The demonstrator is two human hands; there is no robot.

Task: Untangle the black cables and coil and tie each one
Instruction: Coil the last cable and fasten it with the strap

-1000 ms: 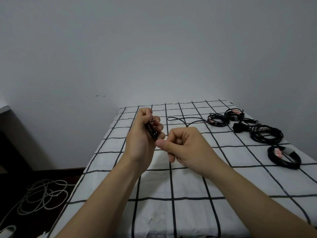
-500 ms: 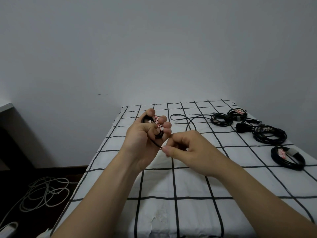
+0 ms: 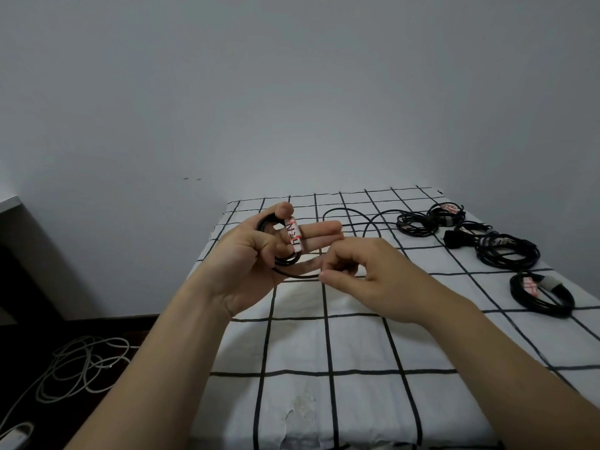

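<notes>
My left hand (image 3: pixel 251 258) holds a small coil of thin black cable (image 3: pixel 285 259) above the table, thumb on top, two fingers stretched out through the loops. A white tie with red print (image 3: pixel 294 237) wraps the coil. My right hand (image 3: pixel 367 277) pinches the loose strand of this cable just right of the coil. The rest of the strand (image 3: pixel 357 219) trails over the table toward the back. Several coiled and tied black cables lie at the right: one near the right edge (image 3: pixel 540 295), a larger one (image 3: pixel 506 253), and two at the back (image 3: pixel 428 219).
The table carries a white cloth with a black grid (image 3: pixel 324 368). A plain wall rises behind it. On the dark floor at lower left lies a heap of white cable (image 3: pixel 78 368). A pale ledge shows at the far left edge.
My left hand has opened its fingers, so the coil and its white tie now show. My right hand has drawn the strand slightly to the right.
</notes>
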